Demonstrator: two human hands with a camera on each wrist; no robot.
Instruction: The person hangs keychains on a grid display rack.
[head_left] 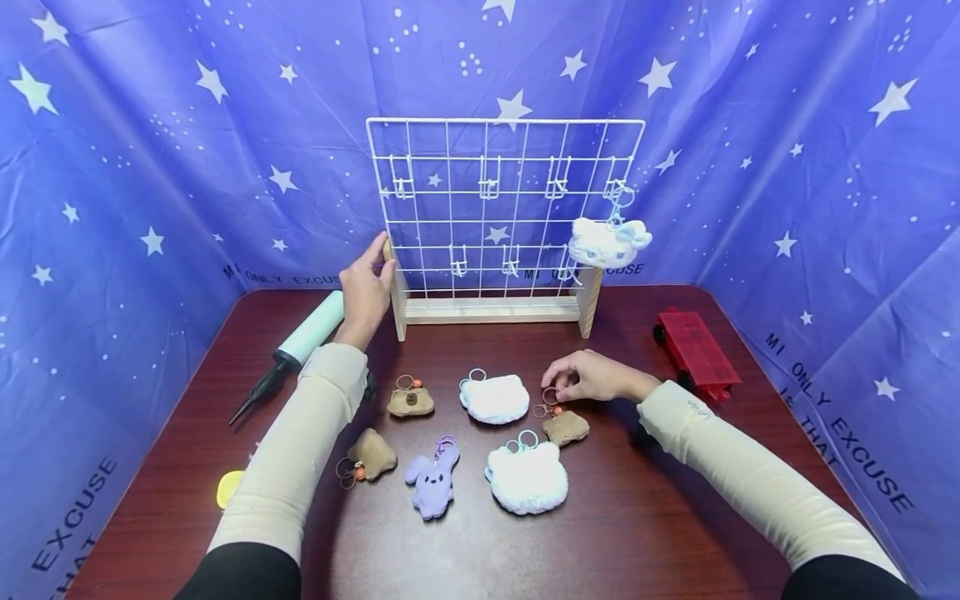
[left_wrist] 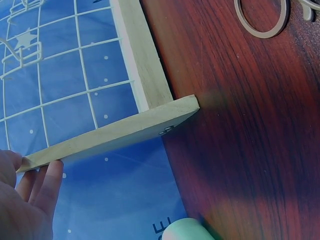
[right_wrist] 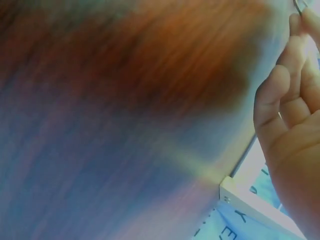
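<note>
My left hand (head_left: 365, 290) holds the left wooden upright of a white wire grid rack (head_left: 491, 312), thumb on one side and fingers on the other, as the left wrist view also shows. Over the table's right half, my right hand (head_left: 595, 375) pinches a metal ring of a brown plush keychain (head_left: 566, 428), whose body appears to lie on the table. At the edge of the right wrist view, a bit of the ring (right_wrist: 298, 6) shows at the fingertips. A white cat-face plush keychain (head_left: 609, 243) hangs from the rack's upper right hook.
Two white plush keychains (head_left: 527, 478), two more brown ones (head_left: 411, 402) and a purple rabbit keychain (head_left: 432, 487) lie on the table. A mint hand pump (head_left: 311, 329) lies left, a red toy cart (head_left: 693, 350) right. Several hooks (head_left: 489, 188) hang on the grid.
</note>
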